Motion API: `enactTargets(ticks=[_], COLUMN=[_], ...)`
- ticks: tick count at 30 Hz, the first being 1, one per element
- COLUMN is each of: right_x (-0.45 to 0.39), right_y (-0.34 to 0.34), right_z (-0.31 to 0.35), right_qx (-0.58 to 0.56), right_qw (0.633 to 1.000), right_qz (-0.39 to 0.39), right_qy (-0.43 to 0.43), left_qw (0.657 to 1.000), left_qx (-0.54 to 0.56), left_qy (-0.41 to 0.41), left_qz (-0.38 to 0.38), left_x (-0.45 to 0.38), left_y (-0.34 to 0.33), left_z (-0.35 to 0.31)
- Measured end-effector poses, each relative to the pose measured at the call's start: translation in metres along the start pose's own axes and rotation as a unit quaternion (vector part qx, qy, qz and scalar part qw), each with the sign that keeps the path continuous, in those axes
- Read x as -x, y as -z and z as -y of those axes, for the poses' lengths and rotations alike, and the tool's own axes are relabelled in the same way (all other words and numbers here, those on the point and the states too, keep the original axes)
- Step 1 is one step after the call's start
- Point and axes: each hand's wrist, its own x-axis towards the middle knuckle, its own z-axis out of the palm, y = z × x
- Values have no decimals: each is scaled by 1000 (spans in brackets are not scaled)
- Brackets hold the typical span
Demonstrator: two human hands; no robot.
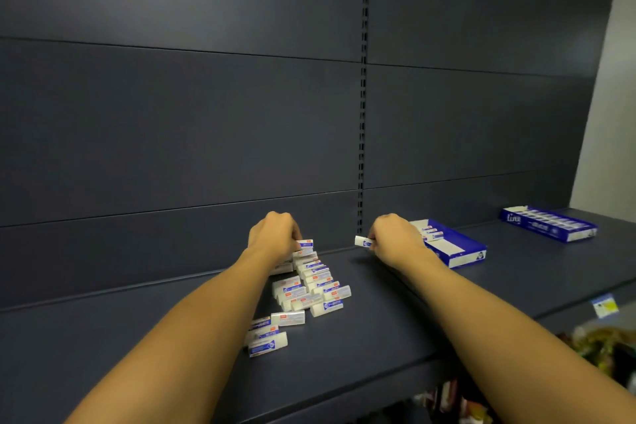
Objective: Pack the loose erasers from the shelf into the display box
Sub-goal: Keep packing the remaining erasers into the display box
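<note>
Several loose white erasers with blue sleeves (311, 286) lie in a heap on the dark shelf (155, 337). My left hand (275, 234) sits at the far end of the heap and pinches one eraser (305, 244) there. My right hand (395, 237) holds another eraser (363, 241) in its fingertips, just above the shelf. Directly behind that hand lies the blue and white display box (457, 248), open, with a few erasers at its far end and the near part bare.
A second blue display box (547, 222), filled with erasers, rests at the far right of the shelf. The shelf's back panel rises right behind my hands. A price label (604, 306) hangs on the front edge; blurred goods lie below at the right.
</note>
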Motion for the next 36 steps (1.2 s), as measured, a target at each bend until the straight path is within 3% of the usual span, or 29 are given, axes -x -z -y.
enactTargets(ticks=[9, 26, 36], right_x=[16, 42, 34], right_y=[28, 60, 58], right_z=[-49, -164, -213], right_qx=[0, -9, -84], right_qw=[999, 1000, 996], right_qz=[-10, -25, -12], right_qy=[-47, 12, 16], left_qw=[1000, 999, 998], left_qx=[-16, 0, 8], left_qy=[-13, 48, 59], left_qz=[6, -20, -13], left_x=[2, 20, 16], left_y=[-1, 7, -13], left_z=[-51, -180, -230])
